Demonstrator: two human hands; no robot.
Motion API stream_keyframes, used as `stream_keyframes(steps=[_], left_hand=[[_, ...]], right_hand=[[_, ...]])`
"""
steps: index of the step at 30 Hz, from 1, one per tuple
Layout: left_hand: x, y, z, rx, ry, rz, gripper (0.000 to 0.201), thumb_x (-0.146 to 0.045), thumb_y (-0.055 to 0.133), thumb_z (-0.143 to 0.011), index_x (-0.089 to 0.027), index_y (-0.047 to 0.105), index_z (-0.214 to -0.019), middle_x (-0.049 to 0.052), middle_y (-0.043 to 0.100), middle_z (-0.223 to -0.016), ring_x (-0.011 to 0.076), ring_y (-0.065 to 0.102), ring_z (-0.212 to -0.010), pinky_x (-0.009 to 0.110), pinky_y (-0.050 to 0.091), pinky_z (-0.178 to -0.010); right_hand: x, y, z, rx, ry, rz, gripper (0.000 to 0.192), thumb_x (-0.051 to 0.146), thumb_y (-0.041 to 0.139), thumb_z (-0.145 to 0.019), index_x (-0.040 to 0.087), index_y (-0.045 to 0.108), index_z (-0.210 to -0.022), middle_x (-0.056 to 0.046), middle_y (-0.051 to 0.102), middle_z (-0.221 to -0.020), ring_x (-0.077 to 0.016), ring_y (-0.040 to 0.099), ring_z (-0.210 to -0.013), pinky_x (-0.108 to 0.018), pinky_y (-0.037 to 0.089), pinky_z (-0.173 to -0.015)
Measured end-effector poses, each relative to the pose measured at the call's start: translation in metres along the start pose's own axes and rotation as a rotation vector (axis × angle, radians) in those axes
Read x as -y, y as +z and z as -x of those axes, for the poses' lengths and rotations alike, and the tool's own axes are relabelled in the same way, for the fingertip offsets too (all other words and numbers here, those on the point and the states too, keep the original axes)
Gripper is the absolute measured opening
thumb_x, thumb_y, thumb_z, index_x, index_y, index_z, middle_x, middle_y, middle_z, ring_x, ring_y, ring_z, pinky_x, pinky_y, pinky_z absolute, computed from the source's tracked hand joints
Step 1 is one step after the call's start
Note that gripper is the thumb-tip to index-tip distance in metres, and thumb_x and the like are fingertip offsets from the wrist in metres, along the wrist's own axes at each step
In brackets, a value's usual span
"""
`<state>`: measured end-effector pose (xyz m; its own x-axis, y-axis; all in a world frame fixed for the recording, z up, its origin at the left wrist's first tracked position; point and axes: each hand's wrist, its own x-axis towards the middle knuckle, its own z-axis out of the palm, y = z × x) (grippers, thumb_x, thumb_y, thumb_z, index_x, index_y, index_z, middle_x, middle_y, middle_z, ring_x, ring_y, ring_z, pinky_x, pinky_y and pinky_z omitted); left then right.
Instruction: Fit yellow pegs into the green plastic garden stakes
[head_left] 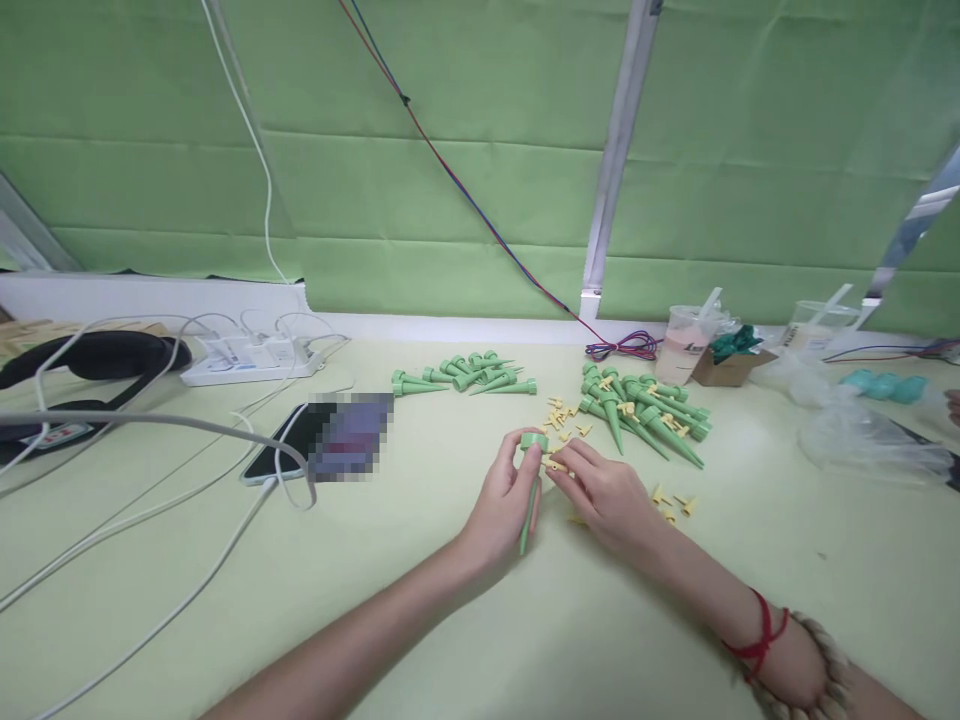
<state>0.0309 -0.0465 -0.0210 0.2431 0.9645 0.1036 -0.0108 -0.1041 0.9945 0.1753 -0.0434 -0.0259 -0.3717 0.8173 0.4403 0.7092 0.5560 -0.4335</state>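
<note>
My left hand (499,505) is closed around a green plastic plant watering spike (534,441), its wide cap up and its pointed end down toward me. Between the fingertips of my right hand (611,497) is a small yellow plastic valve (556,466), held close beside the spike just below its cap. Loose yellow valves (556,414) lie on the table just beyond my hands. More yellow valves (688,507) are scattered to the right of my right hand, and one is partly hidden under it.
Green spikes lie in a left pile (480,375) and a right pile (645,405), the right one mixed with yellow valves. A phone (289,450), white cables, a power strip (255,362) and headphones (97,355) are at left. Drink cups (681,350), a small box (731,367) and plastic bags (862,430) stand right.
</note>
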Motion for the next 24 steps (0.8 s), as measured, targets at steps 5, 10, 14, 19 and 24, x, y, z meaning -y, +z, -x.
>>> stream_keyframes(steps=[5, 10, 14, 19, 24], left_hand=[[0.003, 0.0, 0.003, 0.026, -0.001, -0.051, 0.04, -0.052, 0.034, -0.086, -0.023, 0.041, -0.112, -0.011, 0.03, -0.038, 0.0087, 0.029, -0.031, 0.017, 0.024, -0.034], [0.007, -0.011, 0.003, 0.107, 0.131, -0.257, 0.039, -0.046, 0.037, -0.086, -0.021, 0.04, -0.117, -0.01, 0.032, -0.041, 0.0081, 0.03, -0.036, 0.017, 0.023, -0.039], [0.01, -0.012, 0.002, 0.118, 0.149, -0.292, 0.04, -0.046, 0.036, -0.087, -0.021, 0.04, -0.118, -0.011, 0.031, -0.041, 0.0079, 0.029, -0.037, 0.017, 0.024, -0.039], [0.005, -0.004, 0.001, 0.055, 0.011, -0.02, 0.041, -0.051, 0.032, -0.087, -0.023, 0.04, -0.116, -0.011, 0.029, -0.038, 0.0083, 0.028, -0.032, 0.018, 0.022, -0.034], [0.002, -0.001, 0.0, 0.027, -0.036, 0.053, 0.039, -0.051, 0.031, -0.087, -0.021, 0.045, -0.106, -0.011, 0.029, -0.037, 0.007, 0.025, -0.03, 0.018, 0.022, -0.034]], right_hand=[[0.0, 0.002, 0.0, -0.01, 0.033, -0.168, 0.034, 0.036, 0.03, -0.091, 0.019, 0.044, -0.065, -0.001, 0.046, -0.068, -0.0121, 0.044, -0.058, -0.024, 0.03, -0.054], [0.009, 0.001, -0.003, 0.347, 0.528, -1.139, 0.04, 0.047, 0.033, -0.086, 0.02, 0.028, -0.057, 0.006, 0.026, -0.052, -0.0075, 0.031, -0.04, -0.023, 0.029, -0.045], [0.012, -0.001, -0.004, 0.512, 0.687, -1.39, 0.035, 0.043, 0.035, -0.084, 0.02, 0.025, -0.059, 0.008, 0.023, -0.052, -0.0057, 0.025, -0.038, -0.021, 0.028, -0.044], [0.01, -0.001, 0.0, 0.175, 0.357, -0.442, 0.042, 0.054, 0.034, -0.085, 0.019, 0.042, -0.062, 0.0, 0.046, -0.059, -0.0121, 0.044, -0.05, -0.025, 0.033, -0.053], [-0.001, -0.004, 0.0, 0.105, 0.039, -0.036, 0.029, 0.038, 0.027, -0.093, 0.021, 0.05, -0.087, -0.003, 0.056, -0.081, -0.0144, 0.05, -0.066, -0.026, 0.035, -0.061]])
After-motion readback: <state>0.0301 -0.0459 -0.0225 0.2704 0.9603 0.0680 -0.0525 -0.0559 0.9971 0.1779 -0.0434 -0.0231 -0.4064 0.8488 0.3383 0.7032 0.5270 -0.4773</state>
